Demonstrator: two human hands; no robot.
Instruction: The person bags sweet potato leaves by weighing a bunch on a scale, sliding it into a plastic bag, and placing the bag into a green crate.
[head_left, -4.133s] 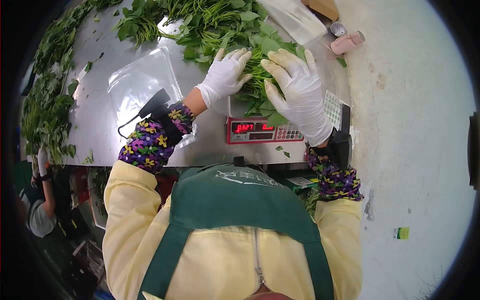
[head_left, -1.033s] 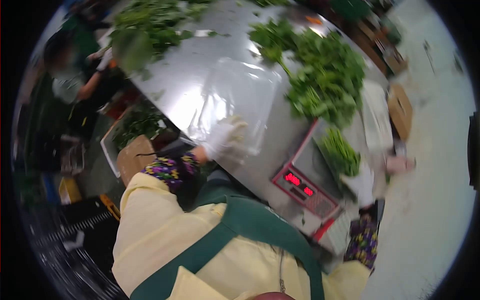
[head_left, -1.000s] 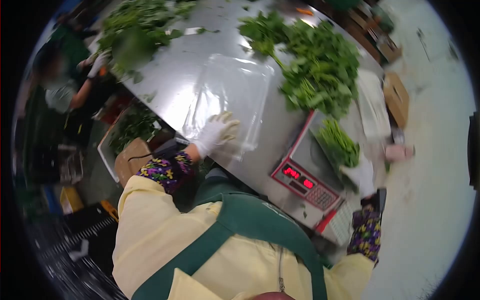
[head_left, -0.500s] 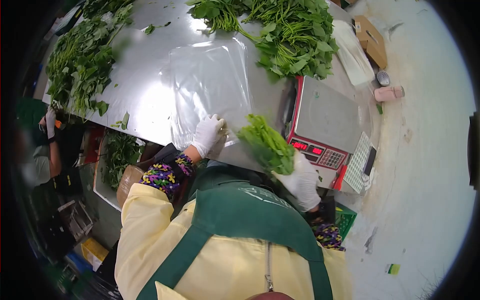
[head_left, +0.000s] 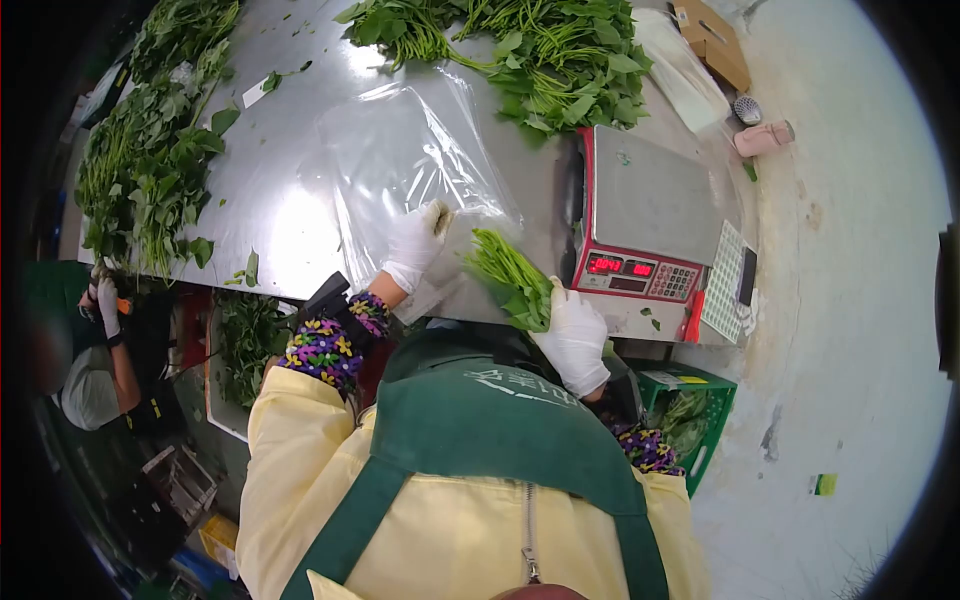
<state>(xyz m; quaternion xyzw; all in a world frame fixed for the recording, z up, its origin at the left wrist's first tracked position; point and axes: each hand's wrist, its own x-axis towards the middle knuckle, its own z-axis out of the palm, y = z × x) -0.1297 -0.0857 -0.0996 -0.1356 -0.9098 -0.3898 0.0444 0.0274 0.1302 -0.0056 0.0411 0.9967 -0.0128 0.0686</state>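
Note:
A clear plastic bag [head_left: 405,150] lies on the steel table in front of me, wrinkled near its close end. My left hand [head_left: 418,240], in a white glove, is closed at that end, its fingers pinching the bag's edge. To the right of it, my gloved right hand [head_left: 575,338] grips a bunch of leafy greens [head_left: 510,275]. The cut stems point up and left toward the bag; the leaves are partly hidden by the hand and sit near the table's front edge.
A red digital scale [head_left: 650,200] stands right of the bag. Heaps of greens [head_left: 570,60] lie at the back and along the left [head_left: 150,170]. Below right is a green crate [head_left: 715,430]. A co-worker's gloved hand [head_left: 108,300] shows at far left. A red-handled tool [head_left: 693,318] lies beside the scale.
The bunch in my right hand has come slightly left and is less blurred. My left hand has risen a little at the bag's edge, and the bag has creased. The whole view has shifted somewhat.

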